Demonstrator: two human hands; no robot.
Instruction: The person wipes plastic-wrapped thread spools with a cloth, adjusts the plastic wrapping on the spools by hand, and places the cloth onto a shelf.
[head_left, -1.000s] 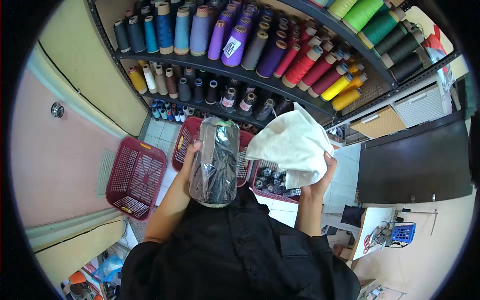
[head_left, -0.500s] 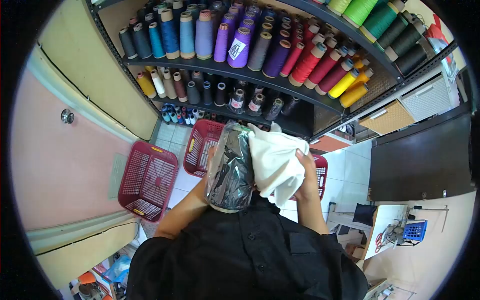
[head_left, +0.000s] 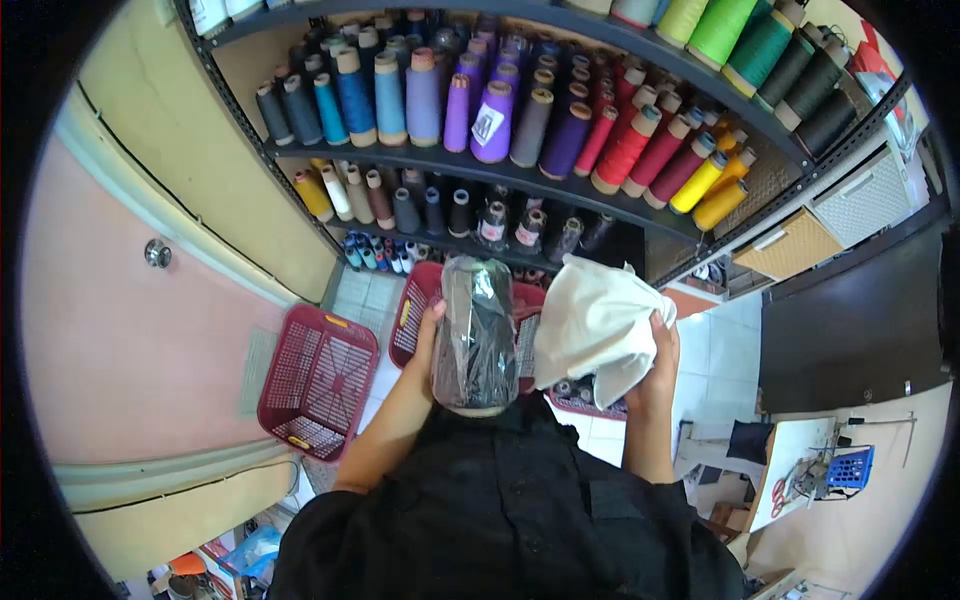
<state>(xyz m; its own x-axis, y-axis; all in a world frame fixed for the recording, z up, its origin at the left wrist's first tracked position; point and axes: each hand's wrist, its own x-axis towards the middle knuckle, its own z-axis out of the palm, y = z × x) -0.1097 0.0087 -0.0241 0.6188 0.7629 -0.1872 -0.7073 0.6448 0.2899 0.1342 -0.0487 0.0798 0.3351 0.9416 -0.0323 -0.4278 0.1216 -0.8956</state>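
In the head view my left hand [head_left: 432, 322] grips a large black thread cone [head_left: 477, 340] from its left side. Clear, shiny plastic wraps the cone, and its lower end points toward my chest. My right hand [head_left: 662, 352] is closed on a bunched white cloth [head_left: 600, 325], which hangs in folds to the right of the cone. A gap now separates cloth and cone. Most fingers of my left hand are hidden behind the cone, and the cloth covers part of my right hand.
A black metal shelf [head_left: 400, 152] with rows of colored thread cones stands ahead. Red plastic baskets lie on the tiled floor, one basket [head_left: 320, 385] at left, others behind my hands. A pink door [head_left: 120, 330] is at left; a white table [head_left: 795, 465] with scissors [head_left: 778, 497] stands right.
The white cloth has moved right, away from the cone it was against. The cone is turned more upright in my left hand. The whole view has shifted slightly.
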